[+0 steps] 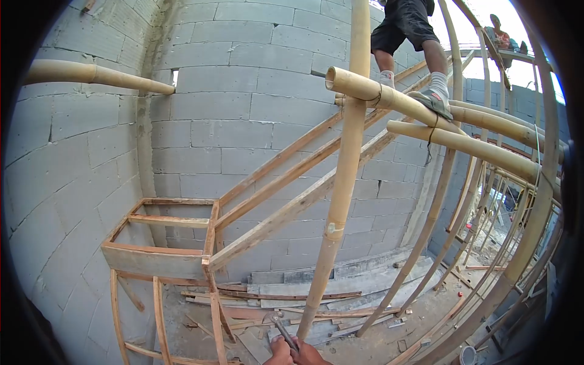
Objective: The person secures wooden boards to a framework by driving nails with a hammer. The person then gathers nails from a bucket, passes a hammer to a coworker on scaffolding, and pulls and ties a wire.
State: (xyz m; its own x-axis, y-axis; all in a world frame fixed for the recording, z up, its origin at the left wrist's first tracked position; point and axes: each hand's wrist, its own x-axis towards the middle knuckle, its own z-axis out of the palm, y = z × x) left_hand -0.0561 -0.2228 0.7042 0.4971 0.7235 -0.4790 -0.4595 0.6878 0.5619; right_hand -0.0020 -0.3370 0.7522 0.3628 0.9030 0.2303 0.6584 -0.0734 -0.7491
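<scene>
A hammer (pixel 283 331) points away from me at the bottom middle, its head up and its handle running down between my hands. My left hand (pixel 278 353) is closed against the handle from the left. My right hand (pixel 309 354) is closed around the handle's lower end, pressed close to the left one. Both hands are cut off by the lower edge of the view. Just beyond them rises an upright bamboo pole (pixel 340 201), passing in front of the sloping timbers.
A timber frame (pixel 152 250) stands left, with sloping beams (pixel 286 210) rising right from it. A person (pixel 404 36) stands on bamboo poles (pixel 389 97) overhead; another person (pixel 500 38) is farther back. Planks (pixel 328 286) litter the floor beside block walls (pixel 225 115). A bucket (pixel 468 355) sits lower right.
</scene>
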